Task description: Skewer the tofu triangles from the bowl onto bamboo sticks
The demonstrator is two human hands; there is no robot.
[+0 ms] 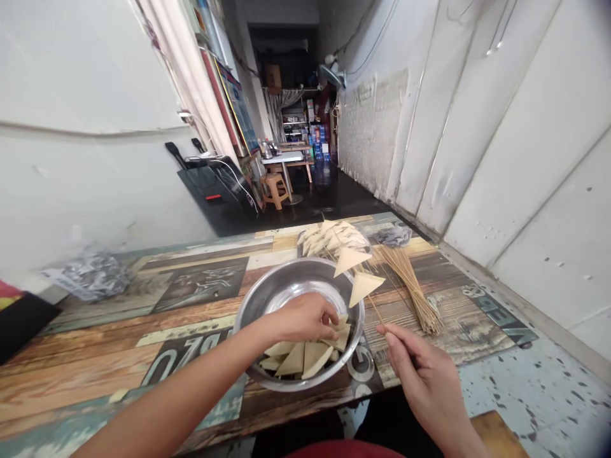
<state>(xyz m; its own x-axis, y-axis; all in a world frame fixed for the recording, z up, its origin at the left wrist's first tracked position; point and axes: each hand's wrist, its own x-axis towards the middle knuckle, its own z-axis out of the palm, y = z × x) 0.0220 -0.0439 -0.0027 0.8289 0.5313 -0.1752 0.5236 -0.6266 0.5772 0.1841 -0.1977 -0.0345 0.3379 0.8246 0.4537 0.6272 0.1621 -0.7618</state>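
Observation:
My right hand [422,375] pinches the lower end of a thin bamboo skewer [376,308] between thumb and fingers. Two pale triangular slices, which look like tofu, are threaded on it: a lower one [365,288] and an upper one [351,259]. My left hand [308,317] reaches over the rim of a steel bowl [243,318], its fingers curled but apart, just at the loose triangular slices [292,359] inside. Whether a fingertip touches a slice is hard to tell. The skewer's tip overlaps the pile behind it.
Behind the bowl, a heap of skewered triangles [329,236] lies on a tray. A bundle of bare skewers [413,289] rests at the right, near a grey crumpled bag [394,235]. A clear bag of small packets [95,273] sits at the left of the wood-patterned table [191,254].

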